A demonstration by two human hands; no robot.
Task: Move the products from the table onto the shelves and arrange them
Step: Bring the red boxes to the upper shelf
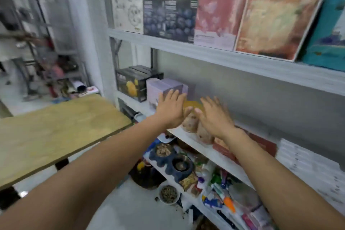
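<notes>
— Well, where are the hands?

— Both are up at the middle shelf (pixel 188 137). The left hand (pixel 172 107) and the right hand (pixel 214 115) are apart, fingers straight and spread, one on each side of the jars (pixel 190 122).

— Are they gripping them?

— No, no finger curls round anything. The thumbs lie close against the yellow lid (pixel 193 104). The picture is too blurred to tell whether the palms press the sides.

— And the jars themselves?

— Two of them stand upright near the front edge of that shelf, side by side, with speckled pinkish contents. The nearer one sits partly under the right wrist.

— What stands around them?

— The lavender boxes (pixel 164 87) are just to their left, behind the left hand's fingers. Farther left are the black boxes (pixel 130 85) with a yellow picture. A red box (pixel 261 145) lies to their right, then a white stack (pixel 308 164).

— And above and below?

— The top shelf (pixel 205 50) carries a row of flat boxes standing on edge. The lower shelf holds a blue double bowl (pixel 168 162) and small packets. The wooden tabletop (pixel 56 127) is to the left, under the left forearm.
</notes>
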